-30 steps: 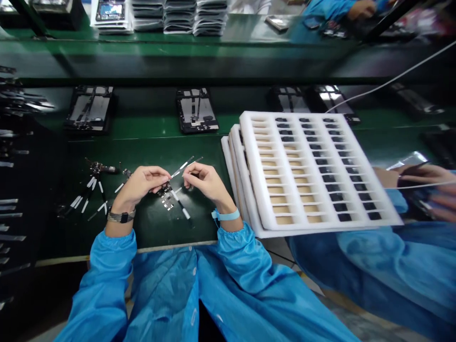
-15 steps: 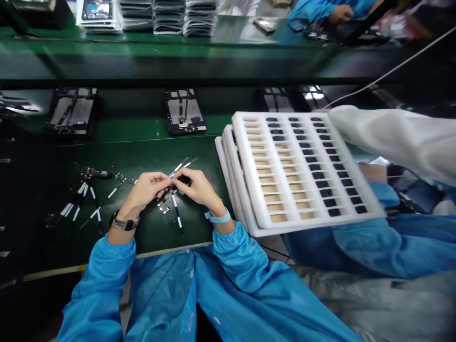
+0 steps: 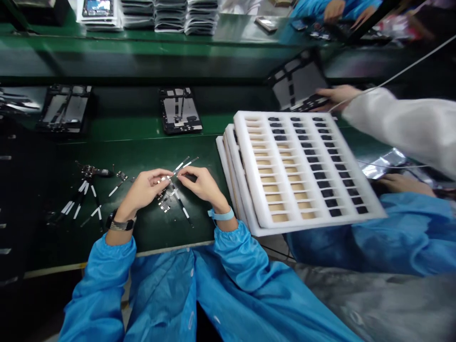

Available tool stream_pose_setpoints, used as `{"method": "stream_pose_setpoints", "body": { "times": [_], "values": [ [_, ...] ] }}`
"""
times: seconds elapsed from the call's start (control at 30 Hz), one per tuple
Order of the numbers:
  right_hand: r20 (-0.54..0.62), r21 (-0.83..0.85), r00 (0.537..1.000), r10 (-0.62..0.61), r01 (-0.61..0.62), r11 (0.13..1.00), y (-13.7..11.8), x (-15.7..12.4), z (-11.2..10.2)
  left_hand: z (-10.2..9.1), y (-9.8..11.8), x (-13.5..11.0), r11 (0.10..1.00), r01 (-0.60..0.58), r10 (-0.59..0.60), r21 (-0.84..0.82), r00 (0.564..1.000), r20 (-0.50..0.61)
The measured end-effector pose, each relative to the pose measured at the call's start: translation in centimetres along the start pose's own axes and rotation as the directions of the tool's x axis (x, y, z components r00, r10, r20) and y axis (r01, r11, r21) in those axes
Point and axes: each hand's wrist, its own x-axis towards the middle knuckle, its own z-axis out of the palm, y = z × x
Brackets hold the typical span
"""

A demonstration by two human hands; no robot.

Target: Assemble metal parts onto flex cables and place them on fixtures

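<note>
My left hand [image 3: 144, 190] and my right hand [image 3: 200, 183] meet over the dark green mat [image 3: 149, 156], both pinched on a small flex cable assembly [image 3: 170, 187] with thin black-and-white strips hanging from it. More strips [image 3: 185, 164] lie just beyond my fingers. A watch sits on my left wrist and a blue strap on my right. To the left, a pile of similar flex cable parts [image 3: 87, 187] rests on the mat.
A stack of white foam trays [image 3: 302, 166] with small dark parts stands at my right. A co-worker's white-sleeved hand [image 3: 337, 95] holds a phone frame [image 3: 299, 83] beyond it. More phone frames [image 3: 180, 109] lie on the conveyor. Another person's blue sleeve [image 3: 392, 228] is at right.
My hands stay together on the cable assembly, shifting slightly. The co-worker's white-sleeved arm has reached over the trays and lifted a phone frame off the belt.
</note>
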Motion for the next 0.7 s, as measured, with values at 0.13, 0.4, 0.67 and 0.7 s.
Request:
{"method": "stream_pose_setpoints", "body": {
  "times": [0.13,0.4,0.67,0.7],
  "values": [
    [0.013,0.044,1.000,0.000,-0.001,0.999,-0.12,-0.03,-0.08,-0.35,0.11,0.09,0.995,-0.027,0.022,-0.092,0.998,-0.056],
    [0.091,0.111,0.996,0.001,-0.011,0.994,-0.53,-0.22,0.13,0.20,0.44,0.05,0.996,-0.012,0.007,-0.092,0.999,-0.054],
    [0.123,0.090,0.992,0.006,-0.017,0.996,-0.72,-0.12,0.17,0.19,0.01,0.16,0.998,-0.029,0.026,-0.056,0.998,-0.055],
    [0.124,0.093,0.992,0.002,-0.014,0.996,-0.71,-0.11,0.17,0.17,-0.07,0.16,0.998,-0.032,0.029,-0.052,0.998,-0.057]
  ]
}}
